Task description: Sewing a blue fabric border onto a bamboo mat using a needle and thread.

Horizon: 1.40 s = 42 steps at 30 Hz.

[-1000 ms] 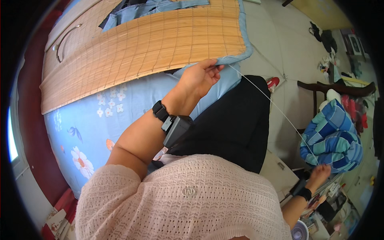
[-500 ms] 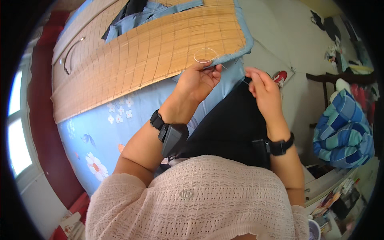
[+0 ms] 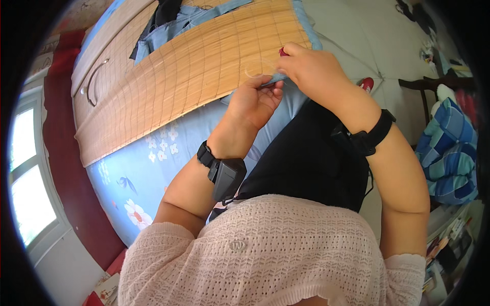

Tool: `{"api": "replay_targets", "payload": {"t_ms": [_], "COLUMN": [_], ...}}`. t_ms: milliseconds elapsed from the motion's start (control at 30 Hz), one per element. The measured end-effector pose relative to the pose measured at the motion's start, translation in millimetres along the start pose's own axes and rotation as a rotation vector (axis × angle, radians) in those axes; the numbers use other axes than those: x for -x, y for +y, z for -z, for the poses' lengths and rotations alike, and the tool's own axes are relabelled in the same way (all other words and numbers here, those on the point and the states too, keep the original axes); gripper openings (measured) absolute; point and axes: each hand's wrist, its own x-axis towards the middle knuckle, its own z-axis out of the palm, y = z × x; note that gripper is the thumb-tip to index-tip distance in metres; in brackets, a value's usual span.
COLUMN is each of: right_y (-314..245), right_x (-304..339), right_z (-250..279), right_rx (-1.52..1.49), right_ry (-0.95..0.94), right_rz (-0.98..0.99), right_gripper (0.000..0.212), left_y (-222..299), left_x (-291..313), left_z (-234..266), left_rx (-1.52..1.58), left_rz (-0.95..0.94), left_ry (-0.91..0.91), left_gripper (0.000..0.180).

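Note:
A bamboo sleeping mat (image 3: 204, 66) with a blue fabric edging (image 3: 303, 23) lies on the bed. At its near right corner my left hand (image 3: 253, 102) pinches the blue edging between thumb and fingers. My right hand (image 3: 311, 69) is closed just to the right, its fingertips against the same stretch of edging. What those fingertips grip is hidden. A small dark red thing (image 3: 283, 52) shows at the right index finger; its kind I cannot make out. A loop of thin white thread (image 3: 250, 71) lies over the mat above my left thumb.
Blue and black cloth pieces (image 3: 186, 23) lie on the mat beside a curved handle-like strip (image 3: 92, 84). Under the mat is a blue flowered bedsheet (image 3: 122, 153). At right are a dark wooden chair (image 3: 434, 84) and a blue checked quilt (image 3: 449, 153). A red shoe (image 3: 366, 84) is on the floor.
My right hand has moved up and left, from beside my knee over to the edging. The left hand keeps its pinch. The thread loop has shifted slightly.

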Motion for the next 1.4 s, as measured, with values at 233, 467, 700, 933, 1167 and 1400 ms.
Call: {"api": "replay_targets", "payload": {"t_ms": [233, 467, 700, 933, 1167, 1400], "right_y": [0.9, -4.6, -9.5, -4.9, 71.4, 0.8], "right_x": [-9.1, -20.3, -17.9, -19.4, 45.1, 56.3], "right_z": [-0.5, 8.4, 5.4, 33.2, 53.9, -46.3], "right_rx": [-0.756, -0.913, -0.968, -0.639, -0.345, -1.353], "right_ry": [-0.077, 0.066, 0.061, -0.106, -0.463, 0.038], "right_rz": [-0.4, -0.561, -0.6, -0.478, -0.844, -0.77], "right_gripper": [0.024, 0.025, 0.024, 0.024, 0.024, 0.03], "left_y": [-3.1, -5.4, -5.9, -11.1, -14.5, -14.6], "left_x": [0.4, 1.9, -1.4, -1.8, 1.7, 0.4], "left_z": [7.2, 2.1, 8.3, 15.8, 16.7, 14.5], "left_rx": [-0.032, -0.061, -0.132, -0.07, -0.008, -0.026], "left_rz": [-0.012, -0.065, -0.075, -0.066, -0.066, -0.059], "left_ry": [-0.025, -0.064, -0.056, -0.104, -0.047, -0.104], "left_gripper": [0.015, 0.012, 0.009, 0.01, 0.01, 0.011]}}
